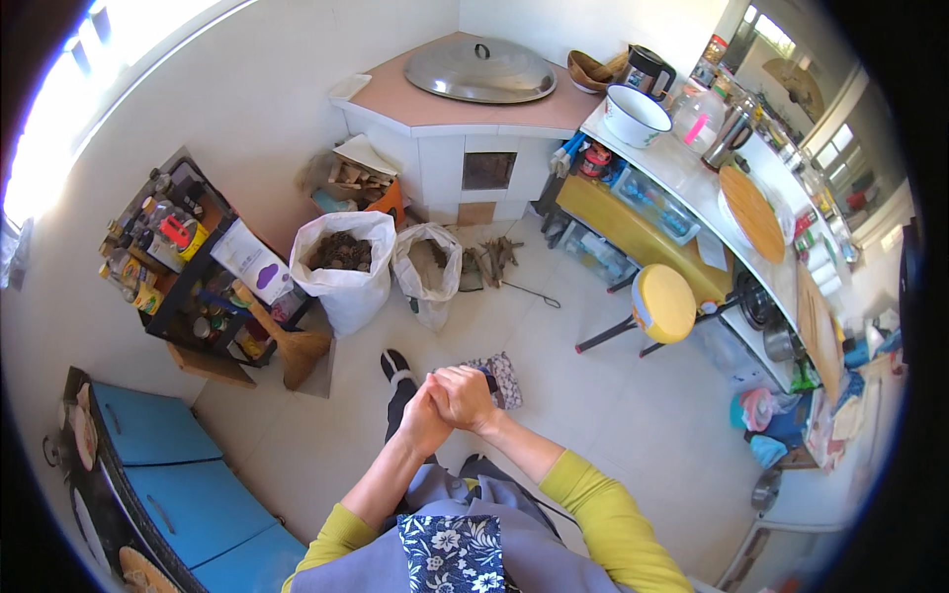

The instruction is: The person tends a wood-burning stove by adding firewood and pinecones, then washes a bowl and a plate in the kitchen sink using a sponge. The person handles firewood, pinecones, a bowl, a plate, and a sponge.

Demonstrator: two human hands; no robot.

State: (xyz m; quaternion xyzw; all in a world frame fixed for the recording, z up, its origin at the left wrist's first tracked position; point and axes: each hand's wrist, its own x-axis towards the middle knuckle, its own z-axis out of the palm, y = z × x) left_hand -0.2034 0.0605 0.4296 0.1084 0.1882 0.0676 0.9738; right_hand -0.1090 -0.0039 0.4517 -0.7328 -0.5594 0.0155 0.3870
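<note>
My left hand [424, 421] and my right hand [467, 399] are clasped together in front of my body. The right one folds over the fingers of the left, and no object shows between them. Both palms are hidden. Beneath and just beyond them, a patterned cloth mat [507, 382] lies on the tiled floor, partly covered by my hands. One dark shoe [396, 363] is visible to the left of the mat. I wear a grey apron [348, 560] with a dark floral panel [449, 552].
Ahead stand a tiled stove [441, 159] with a large metal lid [480, 70], and two white sacks [348, 296] beside firewood [495, 259]. A yellow-topped stool [665, 304] is at right, by a long counter [671, 167]. A broom [296, 348], bottle shelf [222, 289] and blue cabinet [196, 504] line the left.
</note>
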